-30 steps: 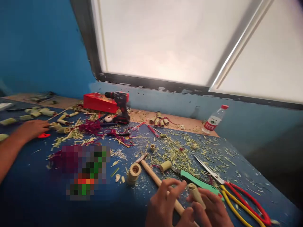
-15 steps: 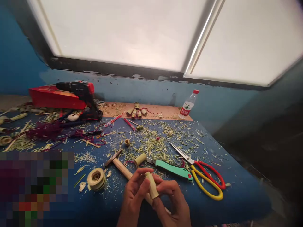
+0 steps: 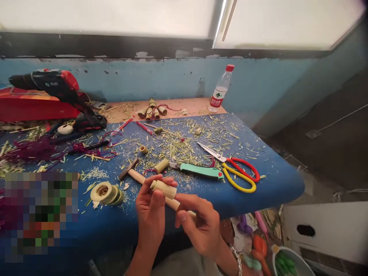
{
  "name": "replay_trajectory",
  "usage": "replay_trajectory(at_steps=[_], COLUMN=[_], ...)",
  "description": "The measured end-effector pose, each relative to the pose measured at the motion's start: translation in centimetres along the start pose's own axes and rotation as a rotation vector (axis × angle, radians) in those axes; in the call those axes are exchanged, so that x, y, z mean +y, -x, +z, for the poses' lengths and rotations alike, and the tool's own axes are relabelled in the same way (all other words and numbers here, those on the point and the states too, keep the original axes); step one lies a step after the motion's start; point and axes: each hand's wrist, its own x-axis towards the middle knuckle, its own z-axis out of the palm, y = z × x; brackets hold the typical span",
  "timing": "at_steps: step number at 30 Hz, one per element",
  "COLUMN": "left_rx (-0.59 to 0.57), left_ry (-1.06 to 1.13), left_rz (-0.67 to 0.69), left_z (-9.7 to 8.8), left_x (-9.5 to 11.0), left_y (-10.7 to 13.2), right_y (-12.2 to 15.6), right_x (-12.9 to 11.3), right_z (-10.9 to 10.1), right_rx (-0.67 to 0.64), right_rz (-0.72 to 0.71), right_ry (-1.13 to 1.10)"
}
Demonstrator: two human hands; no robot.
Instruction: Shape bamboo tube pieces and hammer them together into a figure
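Note:
My left hand [image 3: 151,209] is closed around a short pale bamboo tube [image 3: 163,188], thumb and fingers gripping its left end. My right hand [image 3: 199,224] sits just to the right with curled fingers; its fingertips are near the tube's right end, and I cannot make out whether they touch it. Both hands hover over the near edge of the blue-covered table [image 3: 264,180]. Under the tube lies a small hammer [image 3: 132,174] with a wooden handle. A green-handled knife [image 3: 198,170] and red-and-yellow scissors [image 3: 235,172] lie just beyond.
Bamboo shavings litter the blue cloth. A bamboo ring [image 3: 105,193] lies left of my hands. At the back are a red cordless drill [image 3: 61,90], a red box [image 3: 31,109], a bundle of bamboo tubes [image 3: 152,111] and a water bottle [image 3: 220,90]. A bowl [image 3: 290,262] stands on the floor.
The view has swung right and down. The bamboo tube has tipped from upright to nearly level in my left hand. Another person's arm at the left is out of view.

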Motion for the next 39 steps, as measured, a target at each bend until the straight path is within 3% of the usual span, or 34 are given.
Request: replay_trajectory(at_steps=[3, 9, 14, 18, 21, 24, 29, 31, 33, 35, 39], left_rx=[-0.039, -0.147, -0.200, -0.180, -0.177, -0.219, -0.152, -0.148, -0.230, -0.322, -0.360], left_ry=[0.023, 0.094, 0.128, 0.063, -0.059, -0.233, -0.278, -0.372, -0.583, -0.780, -0.929], left_rz=[0.060, 0.057, -0.033, -0.024, -0.012, 0.003, 0.124, 0.156, 0.194, 0.255, 0.332], left_z=[0.1, 0.9, 1.2, 0.7, 0.5, 0.7, 0.6, 0.3, -0.2, -0.7, -1.7], left_x=[0.4, 0.9, 0.4, 0.5, 1.0, 1.5, 1.7, 2.0, 2.4, 2.7, 3.3], left_y=[0.4, 1.3, 2.0, 1.9, 1.9, 2.3, 2.7, 2.5, 2.3, 2.2, 2.7], right_y=[0.3, 1.1, 1.2, 1.5, 1.7, 1.2, -1.0, -1.9, -2.9, -3.9, -5.9], right_x=[-0.8, -2.3, -3.2, -3.4, -3.0, -2.2, -2.3, -2.9, -3.4, -3.9, -4.4], right_z=[0.2, 1.4, 2.4, 2.4, 1.7, 0.5, -1.2, -1.8, -2.4, -2.9, -3.0], right_rx=[-0.056, -0.086, -0.044, -0.032, 0.073, 0.165, 0.145, 0.135, 0.005, -0.205, -0.519], right_rz=[0.105, 0.299, 0.428, 0.517, 0.518, 0.433, 0.398, 0.313, 0.153, 0.003, -0.129], right_ry=[-0.170, -0.664, -0.805, -0.838, -0.742, -0.620, -0.607, -0.451, -0.135, 0.154, 0.320])
